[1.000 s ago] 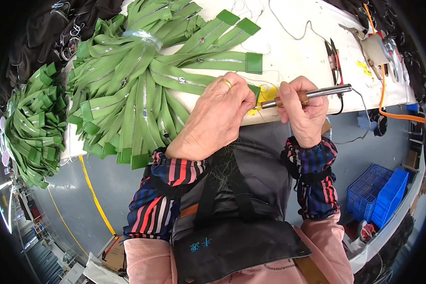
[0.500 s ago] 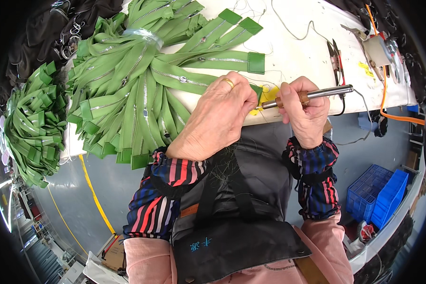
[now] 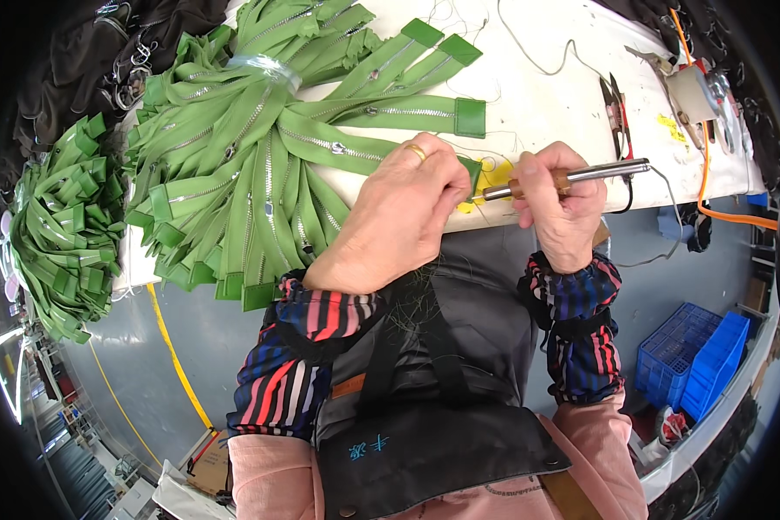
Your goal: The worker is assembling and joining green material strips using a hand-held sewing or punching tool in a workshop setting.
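A tied bundle of green zippers (image 3: 260, 147) with silver teeth and green end tabs fans out over the white table. My left hand (image 3: 399, 212) is closed on the end of one zipper (image 3: 338, 147), whose green tab (image 3: 471, 173) shows past the fingers. Between thumb and fingers my right hand (image 3: 563, 204) grips a soldering iron (image 3: 611, 168) with a metal barrel, a brown grip and a cord. Its tip points left, close beside the zipper tab; whether it touches cannot be made out. Yellow marks (image 3: 494, 173) lie on the table beneath.
A second heap of green zippers (image 3: 65, 230) hangs at the far left. Snips (image 3: 617, 113) and several tools lie on the table's right, near an orange cable (image 3: 728, 215). Loose threads lie about. Blue crates (image 3: 680, 355) stand on the floor at right.
The soldering iron's tip has shifted very slightly along the zipper tab, with my right hand moving a touch to the right. My left hand keeps its hold almost unmoved.
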The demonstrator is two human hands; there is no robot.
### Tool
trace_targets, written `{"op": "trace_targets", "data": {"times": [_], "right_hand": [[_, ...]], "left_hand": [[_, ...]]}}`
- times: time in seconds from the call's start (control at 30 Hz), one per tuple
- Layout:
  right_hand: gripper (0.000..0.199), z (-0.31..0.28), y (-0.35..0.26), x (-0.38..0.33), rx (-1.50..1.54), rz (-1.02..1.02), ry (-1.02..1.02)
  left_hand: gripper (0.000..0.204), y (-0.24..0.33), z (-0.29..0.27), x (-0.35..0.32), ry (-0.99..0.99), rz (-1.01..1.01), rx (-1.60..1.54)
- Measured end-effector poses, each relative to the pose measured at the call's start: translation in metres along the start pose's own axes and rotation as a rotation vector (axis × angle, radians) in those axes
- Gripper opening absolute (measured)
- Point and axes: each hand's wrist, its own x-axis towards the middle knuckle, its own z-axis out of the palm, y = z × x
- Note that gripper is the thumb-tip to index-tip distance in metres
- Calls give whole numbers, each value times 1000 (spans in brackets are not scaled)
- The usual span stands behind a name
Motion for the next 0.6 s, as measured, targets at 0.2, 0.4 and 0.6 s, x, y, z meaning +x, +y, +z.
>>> {"op": "trace_targets", "data": {"times": [0.2, 0.4, 0.6], "right_hand": [[19, -9, 7, 6, 347, -66, 227], [20, -2, 2, 14, 504, -118, 391], [21, -5, 1, 16, 500, -90, 413]], "left_hand": [[8, 14, -34, -5, -302, -115, -459], [14, 15, 6, 21, 167, -84, 108], [11, 10, 19, 32, 103, -111, 197]]}}
